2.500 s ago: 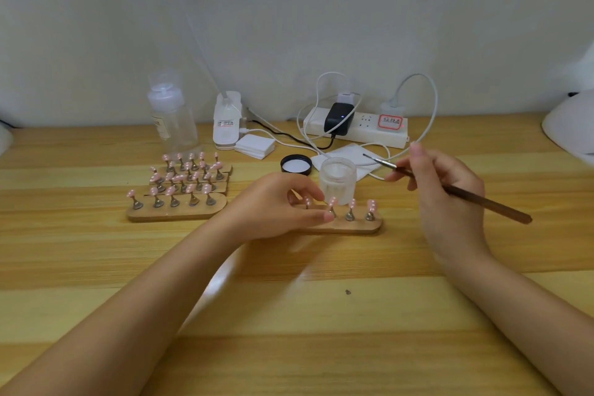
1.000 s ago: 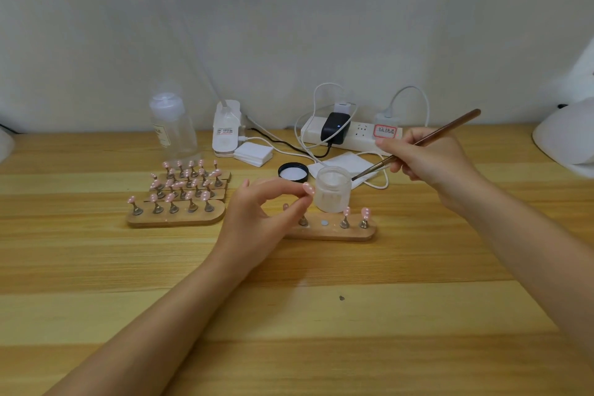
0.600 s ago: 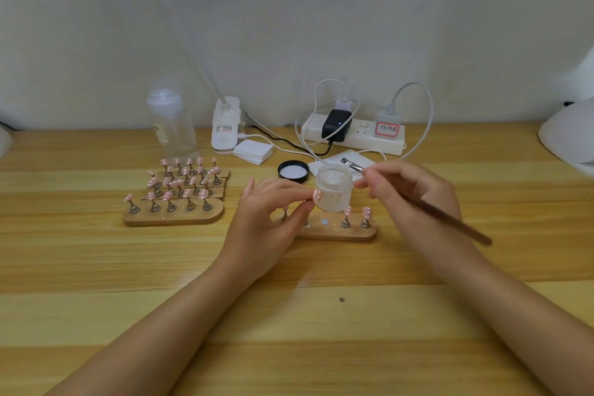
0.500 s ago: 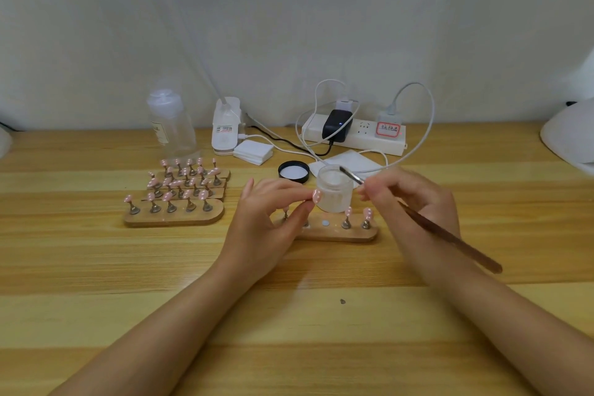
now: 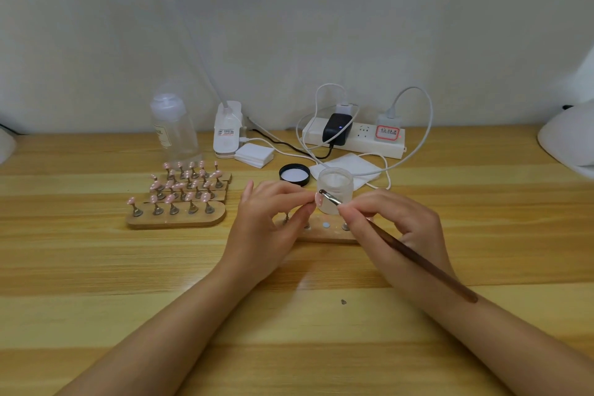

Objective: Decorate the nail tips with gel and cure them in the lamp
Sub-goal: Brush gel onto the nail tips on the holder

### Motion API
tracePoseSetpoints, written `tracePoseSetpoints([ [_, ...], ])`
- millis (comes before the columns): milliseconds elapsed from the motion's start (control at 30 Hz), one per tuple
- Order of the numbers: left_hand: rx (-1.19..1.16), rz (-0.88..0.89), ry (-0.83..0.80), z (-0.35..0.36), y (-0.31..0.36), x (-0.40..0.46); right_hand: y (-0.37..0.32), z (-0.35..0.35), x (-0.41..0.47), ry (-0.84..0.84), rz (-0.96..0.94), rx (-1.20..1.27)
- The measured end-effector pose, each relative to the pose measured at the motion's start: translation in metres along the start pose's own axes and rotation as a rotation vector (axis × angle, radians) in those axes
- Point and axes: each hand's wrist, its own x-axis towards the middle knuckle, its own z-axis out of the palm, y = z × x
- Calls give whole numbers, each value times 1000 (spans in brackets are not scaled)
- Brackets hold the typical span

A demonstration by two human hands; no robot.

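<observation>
View: one head-worn wide-angle camera
Facing: forward and down over the table (image 5: pixel 96 267), wall across the upper frame
Nearness: close; forearms enter from the lower corners

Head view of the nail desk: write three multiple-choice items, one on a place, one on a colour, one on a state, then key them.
1. Where does the black lid lie?
A. Left of the frosted jar
B. On the jar
C. Beside the clear bottle

2. What colour is the nail tip in the left hand?
A. Blue
B. Pink
C. Green

3. How is the brush held?
A. It lies on the table
B. It stands in the jar
C. The right hand grips it, bristles at the nail tip

Key: A, the lid rests on the wood left of the open jar; B, the pinched tip is pale pink; C, the fingers are curled round the handle.
</observation>
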Motion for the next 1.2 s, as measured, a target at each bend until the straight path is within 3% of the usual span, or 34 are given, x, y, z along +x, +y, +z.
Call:
tracePoseSetpoints([
  [967,105,20,19,3,-7,1,-1,-2,-2,93,35,25],
  [1200,103,14,25,4,-8,0,0,5,0,46,81,22],
])
